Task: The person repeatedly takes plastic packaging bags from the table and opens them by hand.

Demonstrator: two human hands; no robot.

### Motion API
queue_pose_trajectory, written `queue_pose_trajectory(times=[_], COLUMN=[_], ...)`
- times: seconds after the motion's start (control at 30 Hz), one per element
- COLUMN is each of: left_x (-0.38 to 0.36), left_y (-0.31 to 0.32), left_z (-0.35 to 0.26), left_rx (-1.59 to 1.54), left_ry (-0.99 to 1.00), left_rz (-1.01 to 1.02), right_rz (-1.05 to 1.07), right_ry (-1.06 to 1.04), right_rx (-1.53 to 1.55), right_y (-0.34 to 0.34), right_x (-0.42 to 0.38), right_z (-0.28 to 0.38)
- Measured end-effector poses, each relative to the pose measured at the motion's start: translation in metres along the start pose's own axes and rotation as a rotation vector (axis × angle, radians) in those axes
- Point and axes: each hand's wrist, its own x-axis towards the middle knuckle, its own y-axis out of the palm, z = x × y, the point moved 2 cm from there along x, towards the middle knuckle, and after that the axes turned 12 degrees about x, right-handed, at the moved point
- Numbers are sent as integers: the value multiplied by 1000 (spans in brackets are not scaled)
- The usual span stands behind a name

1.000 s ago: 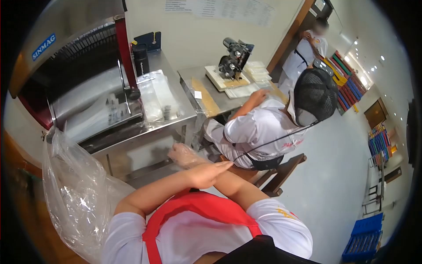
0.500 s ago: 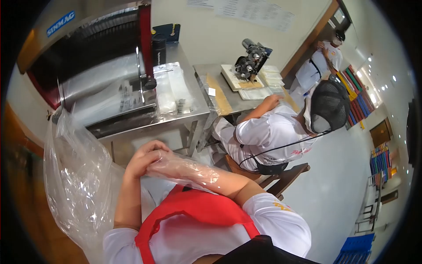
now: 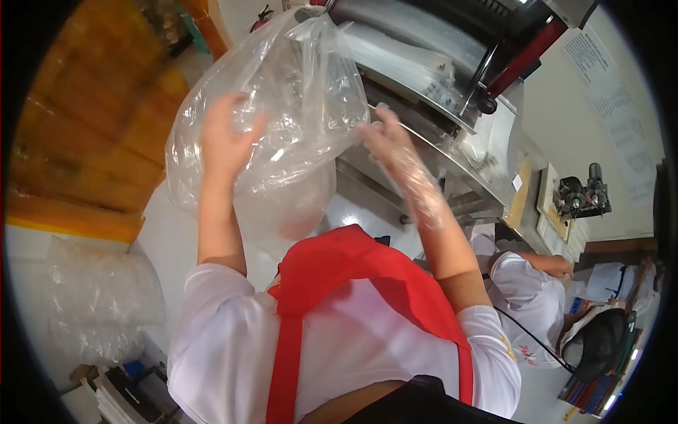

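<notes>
A large clear plastic bag (image 3: 311, 92) hangs from the front of the machine, bulging and wrinkled. My bare left hand (image 3: 229, 138) reaches over its left side with the fingers apart; motion blurs them a little. At the bag's right edge is my right hand (image 3: 385, 138), in a clear plastic glove (image 3: 422, 201) that reaches up the forearm. Its fingers are spread, the tips right by the plastic. Flat printed clear bags (image 3: 417, 60) lie on the machine's metal tray.
The steel machine (image 3: 452, 28) with a red-edged side stands on a metal table (image 3: 470, 177). More clear plastic (image 3: 106, 290) is piled at the lower left, beside an orange-brown panel (image 3: 78, 127). A seated person (image 3: 526, 286) works at right near a small black device (image 3: 585, 194).
My view has swung left toward the hanging bag. My hands, earlier together with the left at the plastic on the right, are now apart and raised by the bag.
</notes>
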Motion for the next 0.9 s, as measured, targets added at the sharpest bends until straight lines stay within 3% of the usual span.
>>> queue_pose_trajectory(times=[0.03,0.07,0.1,0.13,0.17,0.23,0.3,0.33,0.4,0.43,0.47,0.5,0.57,0.7,0.77,0.83,0.87,0.9], left_x=[-7,-16,-28,-34,-21,13,34,42,48,43,33,20,3,9,29,55,74,86], left_y=[18,43,65,78,68,62,69,80,126,153,187,235,217,265,281,275,241,227], left_z=[5,11,28,40,26,3,0,7,26,44,87,153,167,204,204,177,132,118], left_rx=[115,224,320,422,399,372,402,398,419,603,580,632,778,854,703,583,583,668], left_ry=[85,180,128,87,116,212,421,465,480,409,413,401,222,287,323,243,206,266], left_rz=[259,516,858,1192,1200,1206,1131,1122,1291,1405,1491,1555,1667,1685,1679,1600,1474,1431], right_rz=[-58,40,126,151,160,90,99,59,173,201,128,98,17,-11,-69,-56,-32,-38], right_ry=[-10,22,48,-187,-418,-335,-159,-175,-360,-448,-434,-460,-193,-134,9,94,172,185], right_rx=[-62,54,166,-86,-355,-507,117,117,-8,-94,-399,-275,-287,-144,-75,-29,15,20], right_y=[12,21,26,29,30,32,36,39,38,30,30,25,22,18,16,8,5,3], right_x=[11,18,24,36,47,33,31,33,32,32,36,27,22,23,19,5,0,1], right_z=[-8,-14,-21,-41,-51,-14,-14,-13,-9,-7,-8,-3,4,-12,-12,4,6,0])
